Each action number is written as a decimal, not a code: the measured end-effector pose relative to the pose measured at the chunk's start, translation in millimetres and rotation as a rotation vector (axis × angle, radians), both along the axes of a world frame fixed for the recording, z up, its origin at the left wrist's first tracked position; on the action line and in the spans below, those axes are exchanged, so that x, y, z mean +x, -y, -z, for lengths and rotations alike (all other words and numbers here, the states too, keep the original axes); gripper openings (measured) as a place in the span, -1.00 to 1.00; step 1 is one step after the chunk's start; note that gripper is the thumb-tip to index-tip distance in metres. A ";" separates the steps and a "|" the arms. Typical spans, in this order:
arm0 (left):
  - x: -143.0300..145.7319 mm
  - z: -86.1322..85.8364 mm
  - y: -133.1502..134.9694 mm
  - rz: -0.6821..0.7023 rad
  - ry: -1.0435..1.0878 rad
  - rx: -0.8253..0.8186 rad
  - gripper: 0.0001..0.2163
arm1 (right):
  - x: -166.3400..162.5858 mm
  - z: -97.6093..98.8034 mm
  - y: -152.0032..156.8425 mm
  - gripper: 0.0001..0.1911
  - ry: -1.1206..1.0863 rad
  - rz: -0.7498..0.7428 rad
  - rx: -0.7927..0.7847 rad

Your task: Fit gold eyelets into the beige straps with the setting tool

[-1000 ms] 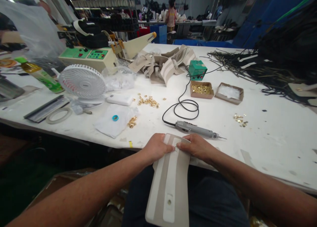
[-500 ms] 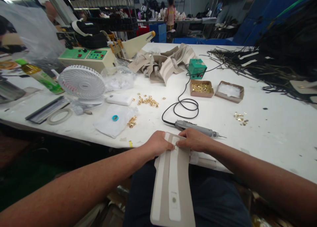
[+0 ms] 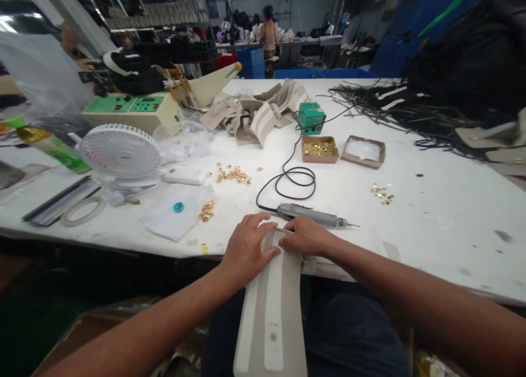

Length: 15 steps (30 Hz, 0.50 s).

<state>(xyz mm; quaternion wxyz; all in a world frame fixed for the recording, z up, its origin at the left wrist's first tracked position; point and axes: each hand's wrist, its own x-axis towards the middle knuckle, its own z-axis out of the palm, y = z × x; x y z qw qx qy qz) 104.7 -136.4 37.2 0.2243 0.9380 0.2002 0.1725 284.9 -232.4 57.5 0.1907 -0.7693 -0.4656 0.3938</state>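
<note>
Head view: right hand (image 3: 306, 237) pinching far end of beige panel (image 3: 273, 295), which is sloping from table (image 3: 435, 229) edge over lap (image 3: 353, 322). Left hand (image 3: 244, 251) loosening, thumb and forefinger parted; thumb contact unclear. Keeping right pinch firm probably steadying panel best.

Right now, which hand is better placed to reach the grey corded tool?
Probably the right hand, though it is on the beige panel: the grey tool lies just beyond that hand, while the left hand sits farther left.

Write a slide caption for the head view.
Right hand grips the far end of a striped panel, left hand open at its edge; screwdriver and gold parts on the table beyond.
</note>
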 end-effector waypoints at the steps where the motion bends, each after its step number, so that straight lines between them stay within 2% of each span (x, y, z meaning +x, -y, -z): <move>1: -0.4 4.8 0.6 0.059 0.030 0.038 -0.69 | 0.6 -0.6 0.2 -0.84 0.002 0.005 0.003; 2: -0.3 9.9 0.2 0.090 0.053 0.051 -0.83 | 1.4 -1.2 0.1 -0.84 0.004 0.011 0.007; 3: 0.3 15.1 -1.0 0.080 0.090 0.058 -0.88 | 2.6 -1.7 -0.3 -0.83 0.007 0.018 0.012; 7: 5.3 30.9 -11.0 0.050 0.179 0.077 -0.86 | 7.0 -2.2 -2.1 -0.77 0.030 0.055 0.040; 10: 7.4 34.8 -16.4 0.066 0.209 0.083 -0.78 | 3.6 -0.4 5.1 -0.54 0.074 0.090 0.107; 12: 7.8 35.8 -18.3 0.057 0.217 0.094 -0.71 | 2.4 2.3 18.3 -0.41 0.125 0.144 0.231; 13: 7.9 36.5 -19.2 0.050 0.214 0.098 -0.68 | 4.7 4.1 28.0 -0.41 0.148 0.184 0.326; 15: 8.1 38.5 -21.5 0.044 0.199 0.093 -0.64 | 19.4 8.1 53.4 -0.58 0.205 0.293 0.527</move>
